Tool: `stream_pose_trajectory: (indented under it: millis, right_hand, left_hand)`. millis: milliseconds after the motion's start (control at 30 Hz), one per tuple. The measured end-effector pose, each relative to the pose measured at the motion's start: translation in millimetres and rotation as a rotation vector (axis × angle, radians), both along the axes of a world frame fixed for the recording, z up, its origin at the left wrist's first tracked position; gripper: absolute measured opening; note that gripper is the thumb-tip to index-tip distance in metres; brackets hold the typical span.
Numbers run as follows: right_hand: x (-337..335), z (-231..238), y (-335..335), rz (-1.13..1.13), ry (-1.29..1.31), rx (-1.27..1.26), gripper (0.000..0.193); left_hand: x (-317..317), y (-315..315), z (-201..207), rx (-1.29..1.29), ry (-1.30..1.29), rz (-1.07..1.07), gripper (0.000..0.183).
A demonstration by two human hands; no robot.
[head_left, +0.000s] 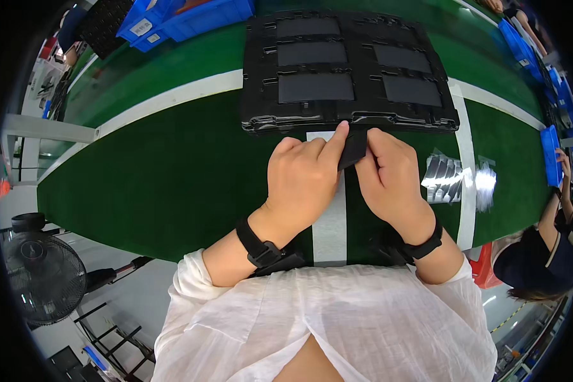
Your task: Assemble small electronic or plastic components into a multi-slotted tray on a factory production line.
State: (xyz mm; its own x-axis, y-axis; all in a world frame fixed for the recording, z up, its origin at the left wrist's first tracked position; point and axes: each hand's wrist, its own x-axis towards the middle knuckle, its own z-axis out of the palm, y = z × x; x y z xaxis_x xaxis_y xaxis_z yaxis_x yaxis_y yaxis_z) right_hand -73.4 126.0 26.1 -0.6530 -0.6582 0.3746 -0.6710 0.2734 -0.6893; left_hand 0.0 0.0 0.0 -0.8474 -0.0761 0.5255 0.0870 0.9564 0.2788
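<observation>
Green desk (172,159) carries black stacked trays (365,89) just beyond the left hand (304,175) and right hand (391,175), both curled nearly closed on a small black piece (354,150) between them, apparently a two-handed handling step whose next move calls for steady pressure.

We saw a green work surface (172,159) crossed by white bands (329,235), and a black tray (361,76) patterned with rows of dark grey rectangles (315,87). Our small held piece (354,153) was black, like our wrist straps (250,238); our shirt (248,318) was plain white. We also noted blue bins (204,22) and silver film (444,179) streaked dark.
</observation>
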Motion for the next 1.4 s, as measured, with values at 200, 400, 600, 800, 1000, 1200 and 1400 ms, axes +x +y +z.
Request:
stream_pose_trajectory:
  millis: [200,400,600,800,1000,1200,1400]
  right_hand:
    - [-0.2,4.5,-1.3,0.072,-0.043,-0.018,0.009]
    - [0.5,8.3,11.5,0.3,-0.279,-0.23,0.009]
    - [-3.5,1.7,5.2,0.14,-0.342,-0.274,0.013]
    - [9.7,3.0,1.3,0.312,-0.513,-0.103,0.016]
    - [12.7,3.7,0.3,0.382,-0.747,-0.208,0.018]
    - [12.6,3.0,-1.7,0.345,-0.7,-0.222,0.019]
    - [8.8,0.9,0.7,0.372,-0.532,-0.212,0.016]
  left_hand:
    - [-0.8,-2.3,1.7,-0.058,0.056,0.038,0.047]
    - [6.6,-7.6,20.9,0.878,-0.335,-0.072,0.032]
    - [8.2,-8.5,34.4,1.595,-0.239,-0.373,0.045]
    - [13.9,-13.8,40.9,1.495,-0.363,-0.359,0.045]
    - [9.8,-27.7,33.2,1.595,-0.141,-0.5,0.037]
    - [10.8,-24.2,39.5,1.629,-0.153,-0.472,0.037]
    - [7.7,-43.7,37.9,0.617,0.057,-0.449,0.035]
